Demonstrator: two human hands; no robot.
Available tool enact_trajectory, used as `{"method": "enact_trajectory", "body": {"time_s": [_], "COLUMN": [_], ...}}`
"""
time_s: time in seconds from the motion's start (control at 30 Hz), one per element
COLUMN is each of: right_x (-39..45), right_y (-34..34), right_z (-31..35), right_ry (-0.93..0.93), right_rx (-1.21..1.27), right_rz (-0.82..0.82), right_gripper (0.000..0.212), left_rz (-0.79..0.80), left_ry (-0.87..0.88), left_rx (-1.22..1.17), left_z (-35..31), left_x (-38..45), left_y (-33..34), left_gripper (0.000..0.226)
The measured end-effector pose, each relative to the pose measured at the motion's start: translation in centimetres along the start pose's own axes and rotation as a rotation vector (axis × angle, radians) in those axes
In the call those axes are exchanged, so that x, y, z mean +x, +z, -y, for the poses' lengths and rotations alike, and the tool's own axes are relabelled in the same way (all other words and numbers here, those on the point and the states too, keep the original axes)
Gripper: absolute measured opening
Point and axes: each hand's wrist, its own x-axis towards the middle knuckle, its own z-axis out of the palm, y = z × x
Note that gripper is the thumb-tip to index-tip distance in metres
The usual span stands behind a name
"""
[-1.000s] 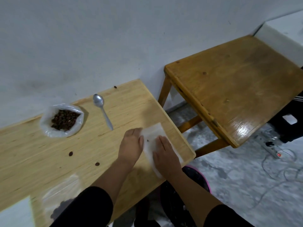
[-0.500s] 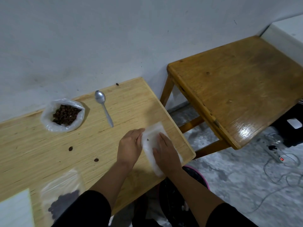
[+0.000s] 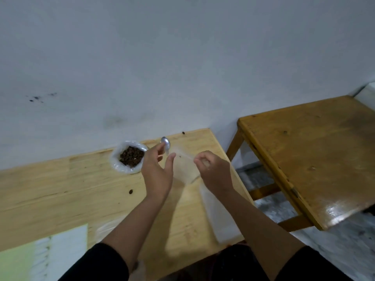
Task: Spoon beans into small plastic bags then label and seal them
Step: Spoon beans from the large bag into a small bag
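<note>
A small clear plastic bag (image 3: 183, 168), flat and blurred, hangs above the counter (image 3: 60, 185) just right of the bean bag (image 3: 129, 157). The right hand (image 3: 213, 171) pinches its top edge; the left hand (image 3: 157, 169) is spread beside it, hiding most of the spoon (image 3: 166, 143). A stack of clear bags (image 3: 220, 218) lies nearer the body than the bean bag.

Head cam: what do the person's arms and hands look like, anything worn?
Both hands, left hand and right hand, are bare: no gloves, and no rings or watch that I can make out. Forearms are bare too. Black sleeves are pushed up near the elbows on both arms.
</note>
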Motion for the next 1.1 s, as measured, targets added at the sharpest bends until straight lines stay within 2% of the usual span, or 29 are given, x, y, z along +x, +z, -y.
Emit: {"method": "enact_trajectory", "body": {"time_s": [0.07, 0.17, 0.3, 0.67, 0.8, 0.93, 1.03, 1.1], "right_x": [-0.1, -0.7, -1.8, -2.4, -1.8, -1.2, -0.4, 0.2], "right_y": [1.3, 3.7, 6.4, 12.0, 12.3, 12.0, 11.6, 11.5], "right_z": [2.4, 5.6, 8.8, 13.2, 13.6, 13.0, 12.1, 11.7], "right_ry": [0.068, 0.110, 0.177, 0.191, 0.191, 0.170, 0.145, 0.133], "right_rx": [0.249, 0.596, 0.768, 0.715, 0.735, 0.696, 0.694, 0.658], "right_rz": [0.018, 0.189, 0.355, 0.371, 0.384, 0.412, 0.427, 0.425], "right_gripper": [0.005, 0.005, 0.017, 0.018, 0.022, 0.023, 0.021, 0.021], "left_rz": [-0.037, -0.004, -0.018, 0.022, 0.027, 0.037, 0.031, 0.011], "left_ry": [-0.127, -0.224, -0.236, -0.313, -0.321, -0.352, -0.391, -0.408], "left_rx": [-0.060, -0.130, -0.159, -0.347, -0.357, -0.433, -0.475, -0.458], "left_z": [-0.8, -0.9, 0.1, 3.1, 3.2, 2.7, 2.3, 1.9], "left_x": [0.4, 0.3, 0.8, 3.5, 4.0, 4.1, 4.1, 4.4], "left_y": [-1.8, -4.4, -8.1, -14.5, -14.6, -13.9, -13.1, -12.7], "left_gripper": [0.036, 0.032, 0.026, 0.019, 0.021, 0.012, 0.028, 0.023]}}
